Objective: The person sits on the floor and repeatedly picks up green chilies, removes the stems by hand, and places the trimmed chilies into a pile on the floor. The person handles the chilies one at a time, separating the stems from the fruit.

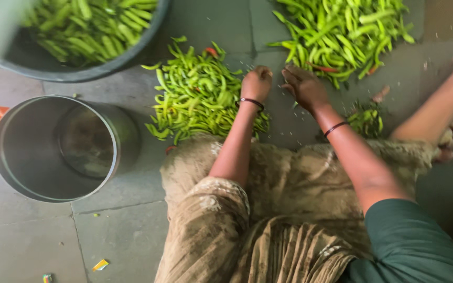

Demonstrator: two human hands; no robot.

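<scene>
On the grey stone floor (121,236) in front of me, my left hand (256,83) is curled into a loose fist at the right edge of a heap of long green chilli peppers (197,94); whether it grips one I cannot tell. My right hand (304,86) hovers beside it, fingers partly open, just below a second chilli heap (342,31). An empty steel pot (53,147) stands well to the left.

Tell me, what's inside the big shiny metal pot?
The metal pot looks empty: only its shiny bottom and walls show. The dark tub behind it holds green chillies. What lies under those chillies is covered.
</scene>
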